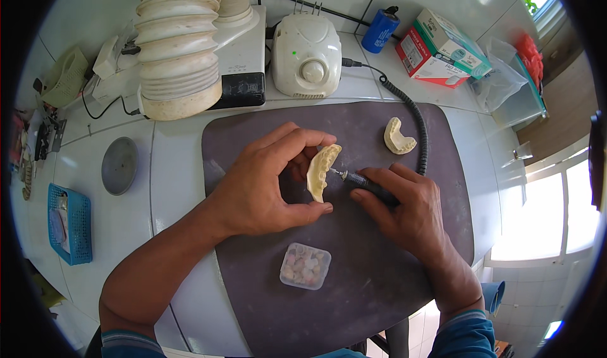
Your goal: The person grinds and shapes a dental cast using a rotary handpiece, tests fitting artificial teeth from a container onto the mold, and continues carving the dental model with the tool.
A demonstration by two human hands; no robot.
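Note:
Between the thumb and fingers of my left hand (262, 184) is a cream plaster dental cast (321, 171), held upright on edge with its toothed side toward the right. My right hand (408, 209) grips a dark dental handpiece (361, 182), its thin metal tip pointing left, at or very near the cast's toothed side; I cannot tell whether they touch. A second plaster dental cast (398, 136), horseshoe-shaped, lies on the brown mat (360, 276) beyond my right hand. Nearer me on the mat sits a small clear plastic box (305, 266) with several small pale pieces inside.
A black coiled cord (418, 114) runs along the mat's right side to a white control unit (307, 57). A ribbed suction hose (180, 48) hangs at the back left. A grey round dish (119, 166) and a blue basket (69, 224) are left; cardboard boxes (436, 51) stand back right.

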